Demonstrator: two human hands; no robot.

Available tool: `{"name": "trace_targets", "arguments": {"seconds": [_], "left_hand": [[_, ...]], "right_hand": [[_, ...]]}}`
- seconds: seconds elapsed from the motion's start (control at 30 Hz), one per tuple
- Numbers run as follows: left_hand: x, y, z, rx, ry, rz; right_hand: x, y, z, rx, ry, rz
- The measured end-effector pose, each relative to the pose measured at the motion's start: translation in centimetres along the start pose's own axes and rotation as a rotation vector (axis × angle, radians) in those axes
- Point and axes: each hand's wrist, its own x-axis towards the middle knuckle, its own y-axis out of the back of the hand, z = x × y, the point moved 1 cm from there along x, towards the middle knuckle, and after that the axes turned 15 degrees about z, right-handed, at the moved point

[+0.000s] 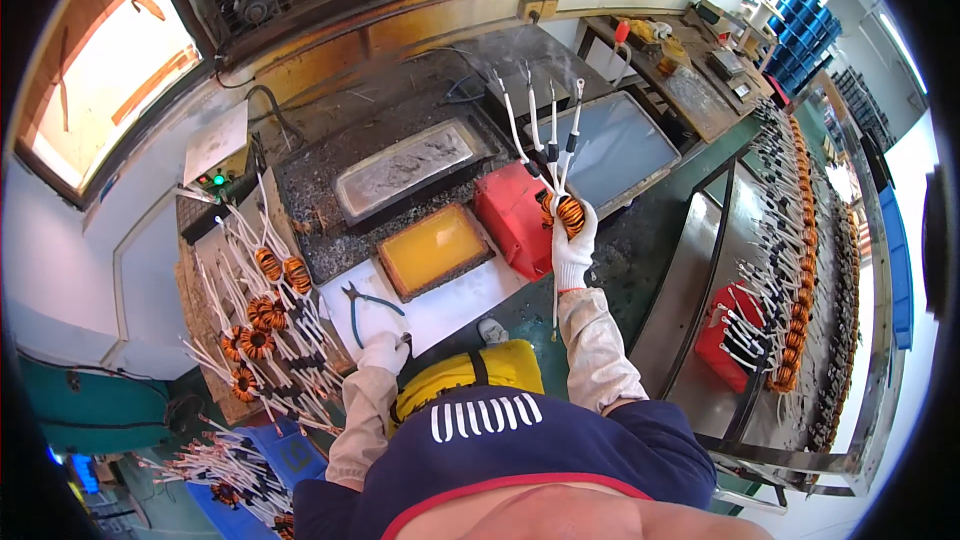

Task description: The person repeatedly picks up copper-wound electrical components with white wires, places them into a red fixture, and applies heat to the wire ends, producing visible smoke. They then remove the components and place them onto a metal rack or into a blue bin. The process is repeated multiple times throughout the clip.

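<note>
1. Copper-wound toroidal coil with orange winding and four long white-sleeved leads (569,212) sits in the white-gloved right hand (573,245), raised over the green workbench (640,240), in front of the red box (512,215).
2. Its leads fan away from the person toward the smoking grey solder bath (600,145); the long axis runs from the glove straight outward, with the ring at the near end and the lead tips at the far end.
3. The right hand's fingers are closed around the ring, gripping it firmly.
4. The white-gloved left hand (385,350) rests low on the white sheet (440,305), near the blue-handled pliers (362,308); I cannot tell whether it grips anything.
5. A shallow tray of amber liquid (433,248) lies between the hands, with a grey metal tray (405,168) beyond it.
6. A heap of similar coils (265,315) lies to the left, and rows of more coils (795,270) line the rack on the right.
</note>
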Motion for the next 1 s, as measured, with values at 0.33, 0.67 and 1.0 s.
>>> {"name": "trace_targets", "arguments": {"seconds": [0.33,0.67,1.0], "left_hand": [[-0.1,-0.4,0.0,-0.089,0.053,0.018],[0.6,-1.3,-1.6,-0.151,0.06,-0.047],[-0.8,0.0,0.0,-0.104,-0.05,0.122]], "right_hand": [[-0.2,0.2,-0.8,0.001,-0.039,0.078],[-0.7,0.1,-1.4,0.012,-0.066,0.055],[-0.8,-0.1,-1.3,0.006,-0.044,0.088]]}}
